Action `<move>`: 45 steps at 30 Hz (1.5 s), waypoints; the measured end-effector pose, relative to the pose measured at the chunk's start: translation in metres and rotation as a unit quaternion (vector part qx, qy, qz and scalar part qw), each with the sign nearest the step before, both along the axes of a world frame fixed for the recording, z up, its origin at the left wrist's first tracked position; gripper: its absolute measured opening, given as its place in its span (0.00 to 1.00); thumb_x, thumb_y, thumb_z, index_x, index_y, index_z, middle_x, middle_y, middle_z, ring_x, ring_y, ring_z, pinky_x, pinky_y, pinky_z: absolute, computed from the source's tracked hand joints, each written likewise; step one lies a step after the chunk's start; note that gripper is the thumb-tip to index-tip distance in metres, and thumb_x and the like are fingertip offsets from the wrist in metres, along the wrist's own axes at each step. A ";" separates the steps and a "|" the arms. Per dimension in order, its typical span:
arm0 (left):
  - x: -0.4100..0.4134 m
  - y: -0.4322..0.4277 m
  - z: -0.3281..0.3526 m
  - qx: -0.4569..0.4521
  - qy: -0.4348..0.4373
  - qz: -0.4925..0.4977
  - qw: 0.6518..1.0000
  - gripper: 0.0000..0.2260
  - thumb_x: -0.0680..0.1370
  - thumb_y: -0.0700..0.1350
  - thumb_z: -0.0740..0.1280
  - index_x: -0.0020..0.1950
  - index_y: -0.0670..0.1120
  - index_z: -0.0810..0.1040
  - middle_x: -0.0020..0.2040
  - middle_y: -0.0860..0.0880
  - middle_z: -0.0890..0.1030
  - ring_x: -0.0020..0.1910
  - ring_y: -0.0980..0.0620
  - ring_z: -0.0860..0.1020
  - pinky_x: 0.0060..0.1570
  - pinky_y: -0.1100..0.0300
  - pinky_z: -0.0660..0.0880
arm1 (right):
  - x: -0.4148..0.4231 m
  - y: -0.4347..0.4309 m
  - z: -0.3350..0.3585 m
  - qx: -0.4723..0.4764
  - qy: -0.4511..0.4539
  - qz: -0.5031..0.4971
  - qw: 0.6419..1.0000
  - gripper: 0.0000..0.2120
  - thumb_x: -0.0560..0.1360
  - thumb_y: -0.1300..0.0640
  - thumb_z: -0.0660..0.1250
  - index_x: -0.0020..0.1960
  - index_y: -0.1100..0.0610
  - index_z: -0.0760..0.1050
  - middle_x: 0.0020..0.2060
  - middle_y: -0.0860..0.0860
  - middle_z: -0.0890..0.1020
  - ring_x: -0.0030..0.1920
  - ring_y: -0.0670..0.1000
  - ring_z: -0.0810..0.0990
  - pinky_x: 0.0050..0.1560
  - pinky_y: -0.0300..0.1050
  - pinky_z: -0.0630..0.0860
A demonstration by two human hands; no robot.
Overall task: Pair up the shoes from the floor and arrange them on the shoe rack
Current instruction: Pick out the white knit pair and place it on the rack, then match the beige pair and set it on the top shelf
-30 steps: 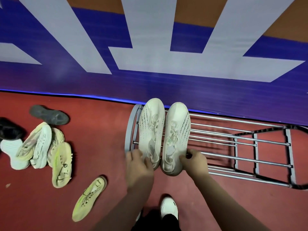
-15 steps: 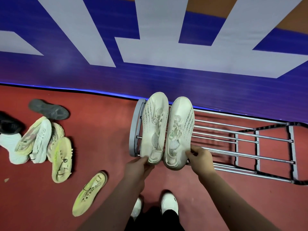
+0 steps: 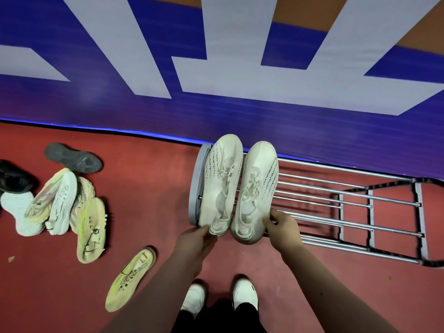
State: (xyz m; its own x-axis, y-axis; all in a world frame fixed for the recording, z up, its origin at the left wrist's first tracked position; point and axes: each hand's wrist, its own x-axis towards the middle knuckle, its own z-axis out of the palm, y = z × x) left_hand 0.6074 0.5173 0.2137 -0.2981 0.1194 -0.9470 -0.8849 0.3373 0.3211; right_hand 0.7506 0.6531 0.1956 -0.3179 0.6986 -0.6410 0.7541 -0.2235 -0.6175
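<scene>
Two cream perforated lace-up sneakers [image 3: 237,188] are steadied side by side, toes to the wall, at the left end of the silver metal-bar shoe rack [image 3: 348,203], each heel pinched by a closed grip of the left hand [image 3: 195,239] and right hand [image 3: 283,224], seemingly to align them.

Floor [image 3: 149,212]: red-brown, slightly grainy surface, matte — looks like a rubberised sports floor, though the texture is too fine to be sure. One small pale scrap [image 3: 10,259] lies on it at the far left edge.

Wall panel [image 3: 72,56]: rises straight from the floor along the whole top of the view. Deep blue ground with very large white block shapes [image 3: 230,75], possibly parts of lettering. A bright blue line runs where panel meets floor.

Above the blue, an orange-brown band [image 3: 295,10] shows at the top edge.

Light: even, from overhead — soft, short shadows on the floor, no glare.
</scene>
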 end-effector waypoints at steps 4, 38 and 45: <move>0.000 -0.013 0.007 -0.051 0.005 -0.100 0.994 0.12 0.74 0.50 0.70 0.47 0.42 0.77 0.47 0.40 0.79 0.44 0.43 0.81 0.48 0.51 0.78 | -0.003 0.000 0.012 0.025 -0.020 0.031 0.999 0.08 0.74 0.58 0.64 0.47 0.60 0.80 0.38 0.54 0.82 0.42 0.59 0.81 0.46 0.55 0.79; -0.084 -0.323 0.145 -0.044 0.200 -0.270 0.941 0.06 0.75 0.42 0.67 0.38 0.46 0.76 0.31 0.44 0.77 0.26 0.48 0.74 0.28 0.62 0.68 | -0.017 -0.328 0.144 -0.020 0.013 -0.068 0.997 0.07 0.74 0.60 0.68 0.39 0.63 0.77 0.32 0.56 0.79 0.28 0.50 0.74 0.29 0.37 0.69; -0.157 -0.424 0.138 -0.079 0.208 -0.224 0.949 0.04 0.75 0.41 0.65 0.40 0.44 0.77 0.30 0.45 0.74 0.27 0.48 0.73 0.32 0.61 0.70 | -0.099 -0.403 0.127 -0.064 0.014 -0.016 0.998 0.06 0.74 0.62 0.67 0.40 0.64 0.76 0.33 0.57 0.77 0.28 0.51 0.73 0.21 0.30 0.66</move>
State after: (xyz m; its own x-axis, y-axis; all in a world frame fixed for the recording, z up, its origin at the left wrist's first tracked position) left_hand 0.4507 0.0938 0.3517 -0.6029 0.1887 -0.7752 -0.4490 0.7229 0.5252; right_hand 0.6521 0.2500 0.3224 -0.3168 0.6211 -0.7168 0.7277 -0.3256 -0.6037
